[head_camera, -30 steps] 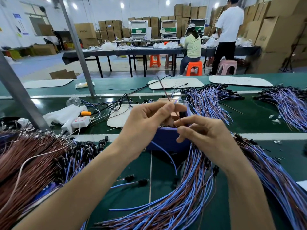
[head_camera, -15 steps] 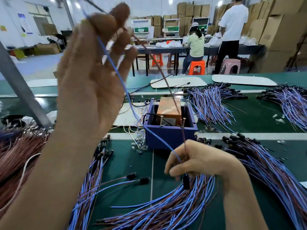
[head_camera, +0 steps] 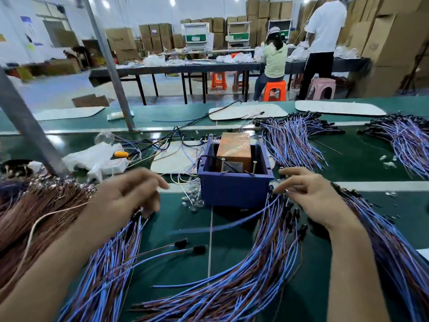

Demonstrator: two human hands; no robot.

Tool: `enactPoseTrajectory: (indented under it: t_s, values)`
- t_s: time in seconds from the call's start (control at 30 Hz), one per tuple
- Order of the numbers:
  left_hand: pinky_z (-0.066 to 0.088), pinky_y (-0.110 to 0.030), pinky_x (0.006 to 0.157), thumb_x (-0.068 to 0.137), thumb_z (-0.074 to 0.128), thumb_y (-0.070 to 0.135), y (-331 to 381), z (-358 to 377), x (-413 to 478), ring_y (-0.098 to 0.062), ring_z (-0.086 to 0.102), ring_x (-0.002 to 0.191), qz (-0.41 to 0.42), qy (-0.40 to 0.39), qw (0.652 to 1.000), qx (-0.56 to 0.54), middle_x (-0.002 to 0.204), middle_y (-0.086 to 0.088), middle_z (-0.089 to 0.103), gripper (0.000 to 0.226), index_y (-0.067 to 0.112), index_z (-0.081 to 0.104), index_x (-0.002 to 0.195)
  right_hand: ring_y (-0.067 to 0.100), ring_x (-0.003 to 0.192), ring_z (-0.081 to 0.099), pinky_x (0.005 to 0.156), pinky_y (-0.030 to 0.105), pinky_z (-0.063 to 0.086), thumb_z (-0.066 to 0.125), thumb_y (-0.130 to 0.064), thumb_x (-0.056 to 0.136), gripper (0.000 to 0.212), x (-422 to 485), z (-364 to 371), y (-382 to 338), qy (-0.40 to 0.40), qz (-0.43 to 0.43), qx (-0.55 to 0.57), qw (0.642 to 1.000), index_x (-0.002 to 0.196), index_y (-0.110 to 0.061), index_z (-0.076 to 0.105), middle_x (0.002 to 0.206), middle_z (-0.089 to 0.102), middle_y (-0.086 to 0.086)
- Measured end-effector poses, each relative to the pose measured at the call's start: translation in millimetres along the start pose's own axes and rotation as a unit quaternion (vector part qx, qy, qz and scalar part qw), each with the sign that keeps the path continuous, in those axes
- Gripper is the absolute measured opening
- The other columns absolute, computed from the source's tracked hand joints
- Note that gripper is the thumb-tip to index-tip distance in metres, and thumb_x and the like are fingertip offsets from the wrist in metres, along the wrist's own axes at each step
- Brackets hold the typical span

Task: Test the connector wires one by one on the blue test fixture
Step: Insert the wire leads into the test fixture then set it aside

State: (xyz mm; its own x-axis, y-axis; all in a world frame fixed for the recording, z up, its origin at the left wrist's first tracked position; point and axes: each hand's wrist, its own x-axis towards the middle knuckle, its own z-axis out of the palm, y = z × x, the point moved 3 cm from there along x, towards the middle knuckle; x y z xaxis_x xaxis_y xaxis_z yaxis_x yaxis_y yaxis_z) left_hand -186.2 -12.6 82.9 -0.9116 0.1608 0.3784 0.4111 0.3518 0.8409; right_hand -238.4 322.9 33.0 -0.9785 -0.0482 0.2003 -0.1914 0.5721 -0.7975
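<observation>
The blue test fixture (head_camera: pixel 234 191) is an open box at table centre with an orange block (head_camera: pixel 234 147) and two metal pins inside. My left hand (head_camera: pixel 130 194) hovers with relaxed fingers over the left pile of blue-brown connector wires (head_camera: pixel 109 263) and holds nothing. My right hand (head_camera: pixel 308 196) sits beside the fixture's front right corner. Its thumb and fingers pinch a connector wire at the top of the centre pile (head_camera: pixel 243 282). A blurred blue wire (head_camera: pixel 220 225) runs from that hand toward the left.
A brown wire heap (head_camera: pixel 34 205) fills the left edge, and more wires (head_camera: pixel 383 240) lie under my right forearm. Further bundles (head_camera: pixel 294 138) lie behind the fixture. A slanted metal post (head_camera: pixel 30 133) stands left. White bags and an orange-handled tool (head_camera: pixel 120 154) lie left of the fixture.
My left hand has dropped from high in front of the camera to the left pile and let go of the wire. My right hand moved up and right to the fixture's corner.
</observation>
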Motion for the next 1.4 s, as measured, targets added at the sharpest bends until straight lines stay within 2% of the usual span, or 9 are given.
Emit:
enactPoseTrajectory:
  t_s: [0.17, 0.27, 0.33, 0.57, 0.77, 0.97, 1.2, 1.3, 1.4]
  values:
    - [0.04, -0.006, 0.078, 0.09, 0.063, 0.023, -71.8, 21.1, -17.1, 0.003, 0.059, 0.089, -0.086, -0.159, 0.943, 0.28, 0.095, 0.016, 0.066, 0.016, 0.036, 0.062, 0.1, 0.015, 0.104, 0.061, 0.083, 0.019, 0.044, 0.052, 0.006, 0.093, 0.032, 7.1, 15.3, 4.9, -0.01, 0.026, 0.015, 1.0, 0.087, -0.015, 0.075, 0.127, 0.054, -0.009]
    - [0.039, -0.014, 0.087, 0.089, 0.062, 0.038, -108.3, 23.8, -38.3, 0.003, 0.048, 0.097, -0.108, -0.231, 0.877, 0.407, 0.102, 0.021, 0.052, 0.021, 0.038, 0.054, 0.108, 0.014, 0.108, 0.06, 0.089, 0.015, 0.042, 0.051, 0.006, 0.094, 0.031, 6.6, 15.1, 7.6, -0.025, 0.035, 0.052, 0.998, 0.088, -0.014, 0.074, 0.126, 0.056, -0.009]
    - [0.04, -0.02, 0.085, 0.088, 0.063, 0.039, -115.3, 24.1, -46.7, 0.0, 0.048, 0.095, -0.115, -0.233, 0.865, 0.429, 0.1, 0.021, 0.05, 0.02, 0.036, 0.055, 0.106, 0.011, 0.108, 0.061, 0.09, 0.016, 0.042, 0.054, 0.001, 0.094, 0.029, 5.6, 12.3, 10.3, -0.019, 0.048, 0.051, 0.997, 0.086, -0.019, 0.074, 0.118, 0.061, -0.01]
    - [0.047, -0.022, 0.064, 0.085, 0.071, 0.024, -99.3, 15.4, -39.5, 0.001, 0.06, 0.064, -0.093, -0.104, 0.916, 0.376, 0.069, 0.015, 0.069, 0.005, 0.028, 0.073, 0.086, 0.011, 0.114, 0.056, 0.108, 0.034, 0.039, 0.06, -0.02, 0.094, 0.02, 1.5, 18.7, 11.4, -0.138, 0.088, -0.025, 0.986, 0.112, -0.028, 0.065, 0.114, 0.064, -0.008]
    - [0.041, -0.008, 0.064, 0.083, 0.073, 0.027, -100.2, 17.1, -36.1, 0.008, 0.059, 0.071, -0.083, -0.121, 0.929, 0.339, 0.07, 0.02, 0.066, 0.002, 0.025, 0.073, 0.082, 0.002, 0.106, 0.059, 0.1, 0.028, 0.044, 0.059, -0.031, 0.094, 0.018, -7.2, 29.2, -15.1, -0.219, 0.066, -0.052, 0.972, 0.11, -0.034, 0.067, 0.109, 0.067, -0.017]
    - [0.047, -0.021, 0.067, 0.081, 0.074, 0.022, -98.4, 19.9, -34.4, 0.002, 0.06, 0.068, -0.049, -0.063, 0.942, 0.327, 0.07, 0.019, 0.066, 0.006, 0.025, 0.071, 0.077, 0.007, 0.089, 0.067, 0.081, 0.023, 0.054, 0.053, -0.029, 0.097, 0.028, -10.7, 84.4, -27.4, -0.369, 0.066, -0.097, 0.922, 0.123, -0.022, 0.062, 0.113, 0.068, -0.007]
    - [0.037, -0.012, 0.05, 0.089, 0.063, 0.011, -91.0, 0.3, -23.6, -0.002, 0.053, 0.048, -0.089, 0.075, 0.956, 0.268, 0.059, 0.008, 0.067, 0.016, 0.02, 0.06, 0.077, 0.006, 0.057, 0.063, 0.055, 0.015, 0.046, 0.055, -0.027, 0.096, 0.02, -13.0, 86.0, -23.7, -0.419, 0.096, -0.067, 0.9, 0.101, -0.014, 0.07, 0.086, 0.076, 0.002]
    - [0.037, -0.011, 0.049, 0.09, 0.061, 0.011, -65.1, 6.5, -18.6, 0.0, 0.052, 0.045, -0.065, 0.114, 0.968, 0.214, 0.06, 0.009, 0.068, 0.014, 0.019, 0.06, 0.079, 0.012, 0.061, 0.06, 0.057, 0.018, 0.046, 0.053, -0.027, 0.098, 0.023, -16.8, 80.7, -42.7, -0.413, 0.047, -0.011, 0.91, 0.113, -0.019, 0.069, 0.091, 0.076, 0.003]
    - [0.04, -0.015, 0.051, 0.089, 0.062, 0.011, -27.1, 28.6, -16.2, -0.001, 0.054, 0.047, -0.002, 0.08, 0.984, 0.159, 0.061, 0.01, 0.068, 0.014, 0.022, 0.06, 0.081, 0.017, 0.07, 0.066, 0.062, 0.022, 0.05, 0.048, -0.023, 0.1, 0.033, -27.3, 70.3, -76.9, -0.401, -0.031, 0.143, 0.904, 0.13, -0.035, 0.056, 0.106, 0.073, 0.003]
